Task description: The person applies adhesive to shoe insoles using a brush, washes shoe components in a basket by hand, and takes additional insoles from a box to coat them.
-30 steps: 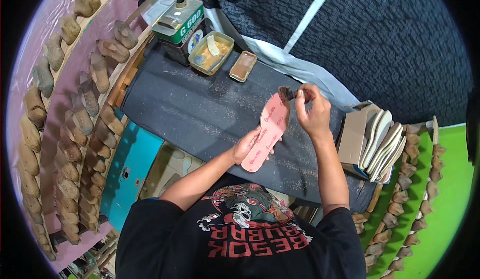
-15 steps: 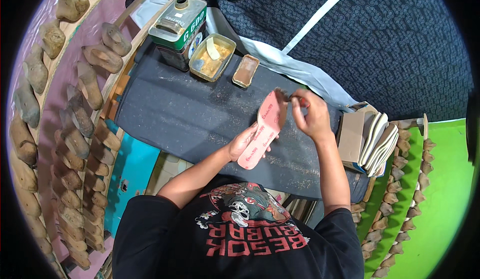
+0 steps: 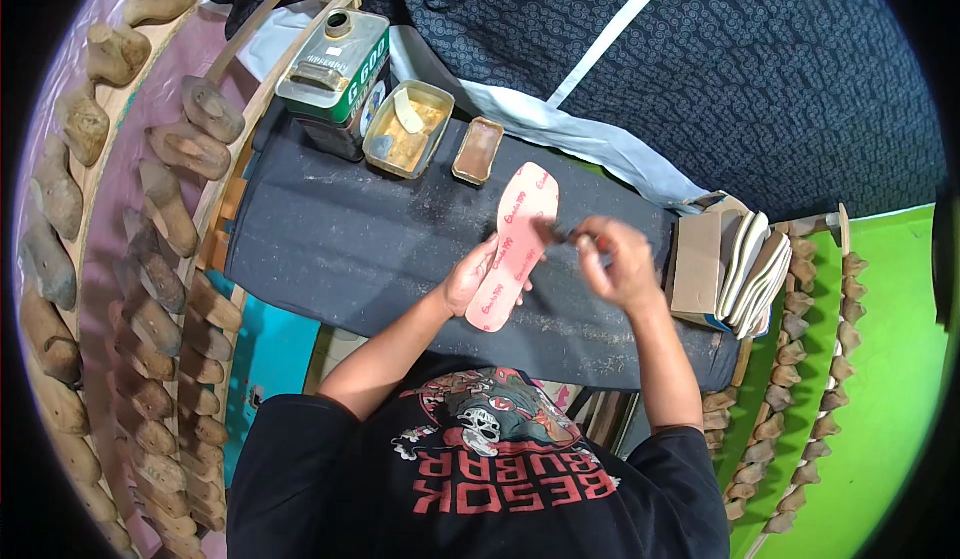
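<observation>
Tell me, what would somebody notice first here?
Probably the pink shoe insole, held in the left hand over the dark worktable while the right hand touches a small brush to it. Next, the rows of wooden shoe lasts on the left and a stack of insoles on the right.

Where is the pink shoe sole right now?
In the head view, the pink insole is mid-frame over the dark table, held by the left hand, beside the right hand.
</observation>
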Tool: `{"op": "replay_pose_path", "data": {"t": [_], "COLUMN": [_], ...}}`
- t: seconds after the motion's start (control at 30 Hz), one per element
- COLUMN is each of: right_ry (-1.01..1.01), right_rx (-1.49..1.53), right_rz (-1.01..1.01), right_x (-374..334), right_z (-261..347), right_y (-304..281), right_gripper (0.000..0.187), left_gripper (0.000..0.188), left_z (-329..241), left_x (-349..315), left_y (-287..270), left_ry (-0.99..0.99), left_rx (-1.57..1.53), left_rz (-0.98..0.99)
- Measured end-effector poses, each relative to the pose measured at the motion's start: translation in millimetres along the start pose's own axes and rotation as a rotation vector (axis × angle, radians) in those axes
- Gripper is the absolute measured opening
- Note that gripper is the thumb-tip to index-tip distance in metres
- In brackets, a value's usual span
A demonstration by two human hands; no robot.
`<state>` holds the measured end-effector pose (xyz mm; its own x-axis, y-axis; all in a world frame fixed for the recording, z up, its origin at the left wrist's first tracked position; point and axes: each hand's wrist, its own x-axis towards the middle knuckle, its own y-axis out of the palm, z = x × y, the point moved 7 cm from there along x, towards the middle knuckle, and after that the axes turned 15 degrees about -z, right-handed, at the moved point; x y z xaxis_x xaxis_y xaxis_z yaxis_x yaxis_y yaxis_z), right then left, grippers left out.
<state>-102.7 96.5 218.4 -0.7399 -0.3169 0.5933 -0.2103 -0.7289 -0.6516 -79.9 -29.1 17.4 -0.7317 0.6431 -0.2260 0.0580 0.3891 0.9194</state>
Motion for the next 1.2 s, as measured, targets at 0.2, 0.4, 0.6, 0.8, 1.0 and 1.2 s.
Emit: {"op": "replay_pose_path", "data": {"t": [0.2,0.4,0.6,0.8,1.0,1.2], "right_ry": [-0.092,0.0,-0.206,-0.228,-0.254,-0.296], "right_rx": [0.054,-0.125,0.131,0.009,-0.043,0.241], "right_rz": [0.062,-0.124,0.106,0.001,-0.051,0.183], "right_x": [-9.8,14.8,-13.6,5.0,4.0,-27.4], "right_z": [15.4,-18.6,48.2,29.8,30.4,74.7], "right_y": [11.7,-3.7,28.5,14.7,11.5,37.2], "right_gripper": [0.013,0.012,0.017,0.014,0.018,0.02], "left_gripper": [0.06,0.062,0.06,0.06,0.064,0.059], "left_z": [5.1,-2.5,-6.4,3.1,-1.2,-15.3], "left_x": [0.1,-9.2,-9.0,-7.7,-2.8,4.3], "left_y": [-16.7,0.7,-7.4,-17.8,-8.9,0.5], "left_ry": [-0.004,-0.011,0.038,-0.053,0.011,0.099], "left_rx": [0.018,-0.001,-0.022,-0.013,0.011,0.122], "left_rz": [-0.054,0.02,-0.09,0.156,-0.024,-0.034]}}
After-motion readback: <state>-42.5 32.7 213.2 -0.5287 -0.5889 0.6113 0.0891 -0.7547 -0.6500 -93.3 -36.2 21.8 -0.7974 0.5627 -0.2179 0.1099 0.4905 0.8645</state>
